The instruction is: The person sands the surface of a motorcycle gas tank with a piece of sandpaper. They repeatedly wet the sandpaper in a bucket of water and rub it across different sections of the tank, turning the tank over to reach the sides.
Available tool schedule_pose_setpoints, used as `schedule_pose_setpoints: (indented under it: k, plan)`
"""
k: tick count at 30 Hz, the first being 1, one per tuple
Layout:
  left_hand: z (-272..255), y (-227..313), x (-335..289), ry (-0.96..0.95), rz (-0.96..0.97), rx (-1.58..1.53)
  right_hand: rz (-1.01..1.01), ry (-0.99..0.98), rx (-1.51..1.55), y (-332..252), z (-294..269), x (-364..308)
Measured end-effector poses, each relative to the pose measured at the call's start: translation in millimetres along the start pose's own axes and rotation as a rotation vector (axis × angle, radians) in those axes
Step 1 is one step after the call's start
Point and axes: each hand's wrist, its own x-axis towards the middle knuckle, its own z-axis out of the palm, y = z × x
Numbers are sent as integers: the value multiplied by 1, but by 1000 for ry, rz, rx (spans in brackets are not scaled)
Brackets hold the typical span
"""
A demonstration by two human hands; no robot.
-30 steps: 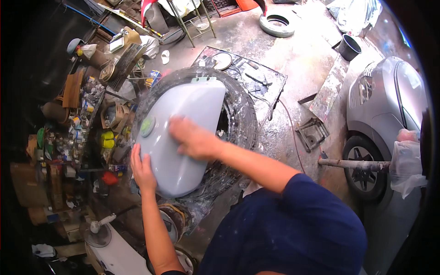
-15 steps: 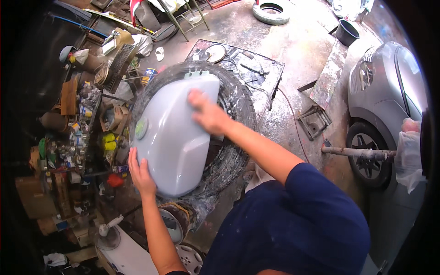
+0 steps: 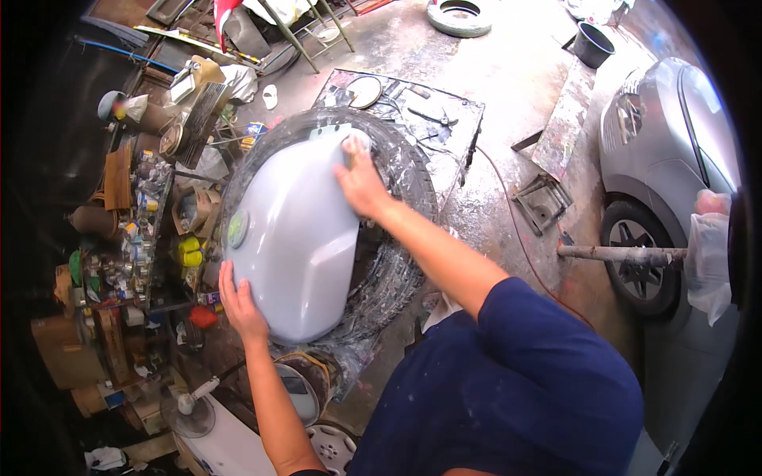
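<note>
A smooth grey motorcycle fuel tank (image 3: 302, 230) lies on a large, paint-smeared tyre (image 3: 417, 190). Its round filler area (image 3: 237, 228), tinted green, is on the left side. My left hand (image 3: 244, 305) rests with stretched fingers against the tank's lower left edge. At the upper right edge of the tank, my right hand (image 3: 363, 182) presses a small whitish piece (image 3: 359, 140) to the surface. Whether that piece is paper, cloth or a pad, I cannot tell.
Behind the tyre stands a paint-stained low table (image 3: 460, 143) with tools. Cluttered shelves (image 3: 139, 238) line the left. A silver car (image 3: 667, 151), a metal pole (image 3: 619, 254) and a black bucket (image 3: 594, 45) are at the right. A thin hose (image 3: 512, 210) crosses the floor.
My right hand has slid up and slightly right over the tank to its upper corner, and the whitish piece now shows. My left hand stays at the tank's edge.
</note>
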Motion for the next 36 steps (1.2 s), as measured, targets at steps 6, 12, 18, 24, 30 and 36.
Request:
schedule_pose_setpoints:
  k: [6,12,18,24,30,36]
  plan:
    - [-7,-7,-10,16,14,20,-316,-532,60,-43,-14,-72]
    - [0,-9,0,1,-5,-10,54,-48,57,0,3,-17]
    - [-9,-4,-12,25,26,34,-103,-269,79,-26,-1,-82]
    - [-3,-4,-2,3,-11,34,111,13,42,17,17,-13]
    - [-9,-6,-10,15,18,17,19,-261,67,-26,-7,-94]
    - [-2,-5,-3,9,14,-25,70,-96,-21,7,-15,-16]
